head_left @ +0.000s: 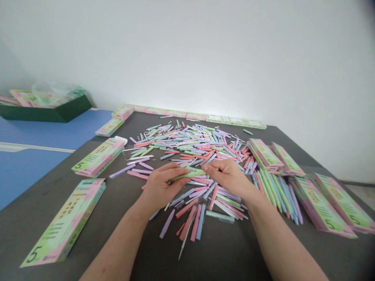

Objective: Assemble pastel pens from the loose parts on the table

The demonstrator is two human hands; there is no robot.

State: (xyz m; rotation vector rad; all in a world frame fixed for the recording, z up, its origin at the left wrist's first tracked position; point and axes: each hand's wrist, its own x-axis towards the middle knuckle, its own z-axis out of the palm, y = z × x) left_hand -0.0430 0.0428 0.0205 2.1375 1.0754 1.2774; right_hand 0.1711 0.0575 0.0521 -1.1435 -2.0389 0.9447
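The left hand (159,187) and right hand (230,177) meet just above the centre of the frame, both half-closed with fingers curled. Between them, a pale green pen (187,175) lies roughly level, its near end in the left hand's fingers and its far end pinched by the right thumb and fingertips. Both hands hover over a loose heap of pastel pens (187,144) in pink, blue, lilac and green, mixed with thin white and metal-tipped pieces, on a dark grey table (123,238). At right, a fan of pens (278,195) lies beside a stack of pink-and-green cardboard boxes (265,155).

The pieces lie crossed and close together, so a sliding wrist or sleeve could push them off the table edge, especially near the front. Thin parts could also snag.

More boxes (66,222) lie at lower left, and a row (187,115) lines the far edge; their contents are hidden. At upper left, a dark green tray (43,111) holds similar boxes and a clear plastic bag (57,91).
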